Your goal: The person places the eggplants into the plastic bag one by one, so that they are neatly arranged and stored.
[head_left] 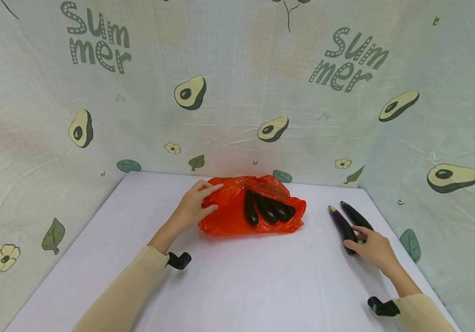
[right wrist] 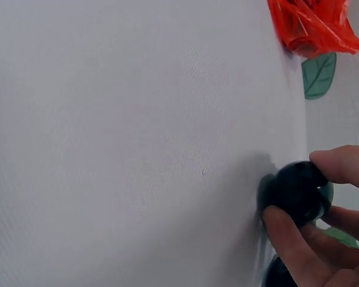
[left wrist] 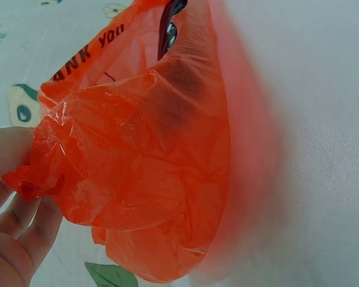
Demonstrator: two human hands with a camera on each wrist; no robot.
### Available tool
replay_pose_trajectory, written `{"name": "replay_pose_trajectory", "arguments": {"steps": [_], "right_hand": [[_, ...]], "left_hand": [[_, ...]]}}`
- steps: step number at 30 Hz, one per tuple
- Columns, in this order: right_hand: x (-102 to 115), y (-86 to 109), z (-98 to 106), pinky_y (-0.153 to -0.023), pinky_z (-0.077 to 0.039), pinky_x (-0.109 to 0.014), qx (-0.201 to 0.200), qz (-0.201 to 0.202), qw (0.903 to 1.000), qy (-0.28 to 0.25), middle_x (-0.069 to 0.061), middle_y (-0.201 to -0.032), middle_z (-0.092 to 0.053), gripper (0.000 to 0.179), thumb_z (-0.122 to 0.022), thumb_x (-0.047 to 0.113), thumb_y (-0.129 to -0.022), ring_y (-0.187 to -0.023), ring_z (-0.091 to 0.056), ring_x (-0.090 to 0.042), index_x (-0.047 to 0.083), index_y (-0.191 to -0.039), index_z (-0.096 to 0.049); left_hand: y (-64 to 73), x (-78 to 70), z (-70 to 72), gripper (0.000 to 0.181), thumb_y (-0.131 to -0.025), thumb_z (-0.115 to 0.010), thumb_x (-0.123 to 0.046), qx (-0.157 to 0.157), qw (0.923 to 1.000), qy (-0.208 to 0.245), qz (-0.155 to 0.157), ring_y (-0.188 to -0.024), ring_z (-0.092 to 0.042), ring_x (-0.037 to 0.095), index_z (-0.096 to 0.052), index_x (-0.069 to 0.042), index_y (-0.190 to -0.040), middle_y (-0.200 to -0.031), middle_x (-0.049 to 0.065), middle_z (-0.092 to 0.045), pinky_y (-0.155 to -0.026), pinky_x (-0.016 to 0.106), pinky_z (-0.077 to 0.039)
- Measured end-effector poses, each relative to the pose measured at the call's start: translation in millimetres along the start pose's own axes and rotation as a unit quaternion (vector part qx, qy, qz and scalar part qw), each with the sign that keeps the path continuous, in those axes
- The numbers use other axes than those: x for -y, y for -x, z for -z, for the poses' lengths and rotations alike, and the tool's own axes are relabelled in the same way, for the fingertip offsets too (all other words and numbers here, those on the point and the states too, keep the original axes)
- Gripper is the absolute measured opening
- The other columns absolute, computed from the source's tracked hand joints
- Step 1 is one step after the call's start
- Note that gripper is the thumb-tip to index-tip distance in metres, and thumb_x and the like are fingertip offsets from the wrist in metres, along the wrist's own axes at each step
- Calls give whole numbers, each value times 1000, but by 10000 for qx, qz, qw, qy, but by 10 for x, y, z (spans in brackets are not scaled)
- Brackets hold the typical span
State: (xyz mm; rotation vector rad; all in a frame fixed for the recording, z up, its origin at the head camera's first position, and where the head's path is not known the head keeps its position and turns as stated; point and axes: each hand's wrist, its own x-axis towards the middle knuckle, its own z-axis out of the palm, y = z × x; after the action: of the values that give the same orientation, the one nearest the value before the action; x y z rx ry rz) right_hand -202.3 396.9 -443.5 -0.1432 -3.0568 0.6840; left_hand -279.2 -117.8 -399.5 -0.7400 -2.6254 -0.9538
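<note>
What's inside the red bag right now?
Inside the red bag, several dark eggplants show at its open mouth. Folded plastic covers the rest, so I can't tell their full count or what lies deeper.

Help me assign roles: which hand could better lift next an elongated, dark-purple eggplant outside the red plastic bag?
Probably the right hand: it grips one eggplant; the left hand pinches the bag.

White table (head_left: 262,286). Pale cloth (head_left: 229,55) hangs behind table and along both sides, printed with avocados (head_left: 190,93), leaves (head_left: 53,236), flowers (head_left: 3,258); green "Summer" lettering (head_left: 103,50) twice on back.
</note>
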Motion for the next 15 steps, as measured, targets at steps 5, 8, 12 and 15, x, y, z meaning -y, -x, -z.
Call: {"name": "replay_pose_trajectory", "arguments": {"steps": [5, 8, 12, 15], "right_hand": [[109, 21, 3, -72, -53, -48, -48, 65, 9997, -215, -30, -119, -61, 74, -71, 44, -86, -97, -63, -40, -1, -140, -47], [197, 44, 25, -68, -55, -42, -60, 154, 9990, -404, -31, -121, -60, 74, -71, 42, -87, -84, -69, -27, -1, -141, -46], [328, 94, 66, -66, -56, -38, 9, 225, 9977, -638, -31, -124, -58, 75, -71, 43, -88, -78, -71, -20, 0, -143, -44], [429, 137, 93, -66, -56, -38, -51, 307, 9975, -641, -29, -124, -59, 74, -71, 45, -87, -86, -70, -25, 2, -143, -46]], "left_hand": [[2, 0, 3, 63, -83, -79, -14, 20, 10000, -24, 19, -99, -49, 14, -54, -22, -141, -113, -3, -47, -82, 26, -52], [2, -2, -1, 63, -83, -79, -14, -17, 10000, -31, -13, -99, -49, 14, -54, -22, -141, -113, -3, -47, -81, 26, -53], [0, 2, -7, 63, -83, -79, -14, -40, 10000, -39, -45, -99, -50, 14, -54, -22, -141, -114, -3, -47, -82, 27, -53], [-5, 3, -8, 63, -83, -79, -14, -32, 10000, -39, -56, -99, -50, 14, -54, -22, -141, -114, -3, -48, -82, 26, -53]]}}
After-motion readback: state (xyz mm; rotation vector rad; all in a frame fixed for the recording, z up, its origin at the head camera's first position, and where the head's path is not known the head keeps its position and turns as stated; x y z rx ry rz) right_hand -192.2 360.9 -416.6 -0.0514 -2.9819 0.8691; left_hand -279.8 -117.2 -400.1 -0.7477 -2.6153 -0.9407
